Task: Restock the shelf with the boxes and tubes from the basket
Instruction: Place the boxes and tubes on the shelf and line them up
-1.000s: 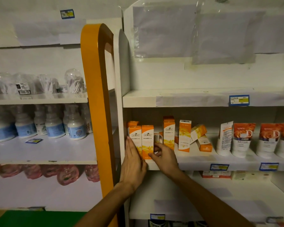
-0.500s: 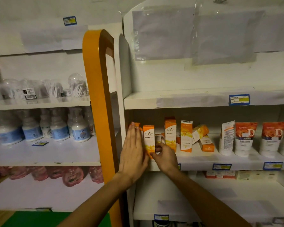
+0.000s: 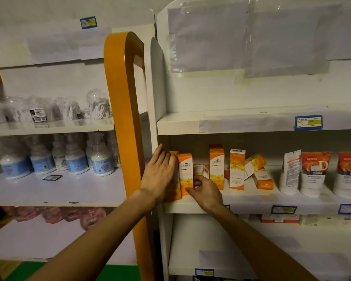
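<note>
step: lining up boxes | orange box [image 3: 185, 175] stands tall, mid-frame on the shelf [image 3: 251, 203] | left hand [image 3: 160, 175] lies flat, fingers straight, on boxes just left | right hand [image 3: 206, 192] nearer, thumb pinching its bottom right edge

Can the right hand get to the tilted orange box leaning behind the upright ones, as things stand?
Probably yes. The right hand rests at the shelf front beside an upright orange box; the tilted box sits further right, with an upright box partly in front, but its upper part is exposed.
</note>
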